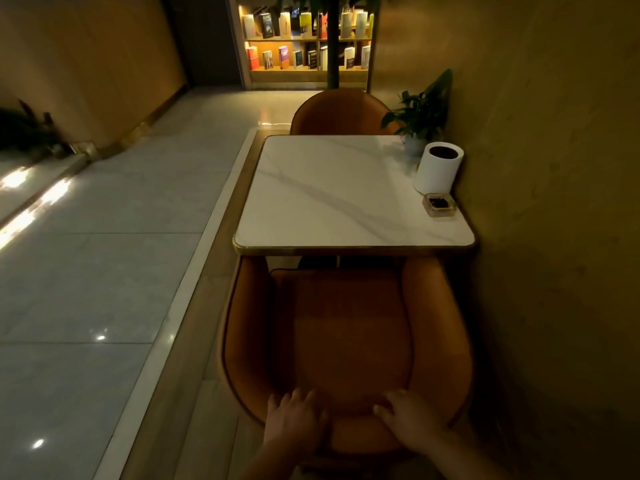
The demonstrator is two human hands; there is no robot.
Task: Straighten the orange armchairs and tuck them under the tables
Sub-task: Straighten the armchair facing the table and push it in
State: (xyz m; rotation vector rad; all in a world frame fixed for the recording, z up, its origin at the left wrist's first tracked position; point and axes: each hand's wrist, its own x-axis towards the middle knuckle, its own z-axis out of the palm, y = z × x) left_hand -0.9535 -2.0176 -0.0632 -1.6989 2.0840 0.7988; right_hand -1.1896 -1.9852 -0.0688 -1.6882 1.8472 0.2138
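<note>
Orange armchair (346,341), rounded smooth leather, square marble-veined table (346,192)

A potted plant (420,114) is standing at the far right corner of the table (329,188), beside the wall (554,168). Nearer along the right edge, a white cylinder (437,174) with a dark top is standing upright. A small square dish (439,203) holding something dark is lying just in front of it, close to the same edge. Past the far edge, a lit bookshelf (304,39) is glowing, its books facing outward, and a dark trunk (333,46) is rising in front of it. To the left, pale glossy floor tiles (86,271) are reflecting spots of light. Another leafy plant (24,129) is sitting in shadow against the wood-panelled wall (86,64).
</note>
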